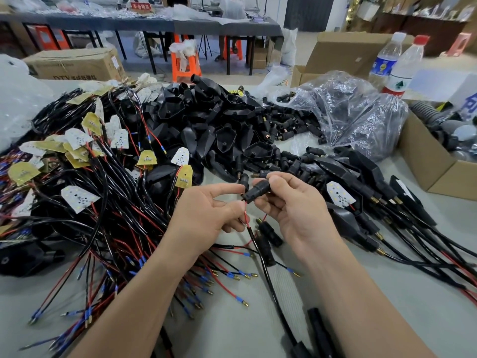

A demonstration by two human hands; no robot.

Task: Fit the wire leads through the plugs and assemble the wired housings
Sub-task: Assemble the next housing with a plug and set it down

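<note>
My right hand (291, 202) grips a small black plug (256, 193) between thumb and fingers above the table's middle. My left hand (206, 213) pinches the red and black wire leads (245, 218) just below the plug's end, where they enter it. The black cable (265, 270) of those leads hangs down toward the near edge. A heap of black housings (206, 120) lies behind the hands. Loose black plugs (291, 125) spill from a clear plastic bag (348, 109). Wired LED boards (77, 197) with red and black wires are piled on the left.
Assembled housings with cables (366, 202) lie to the right. Two more plugs (268, 233) lie under my hands. A cardboard box (438, 171) stands at the right edge, two water bottles (397, 65) behind it. Terminal-tipped leads (227, 275) fan over the grey table (387, 306).
</note>
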